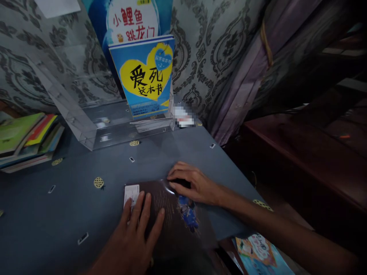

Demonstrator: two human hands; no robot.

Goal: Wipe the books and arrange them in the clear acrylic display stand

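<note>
A dark brown book with a blue figure and a white label at its upper left corner lies flat on the grey-blue tabletop. My left hand rests on the left part of its cover, fingers spread, with fingertips over the label. At the top edge of the book is my right hand, its fingers curled and the thumb and fingertips close together at the edge. A glossy, transparent surface shows near those fingertips; whether they pinch it or the cover is too small to tell.
Upright picture books stand in a clear acrylic rack at the back. A book stack sits at the left. Another colourful book lies at the lower right. Beyond the table's right edge is a dark red surface.
</note>
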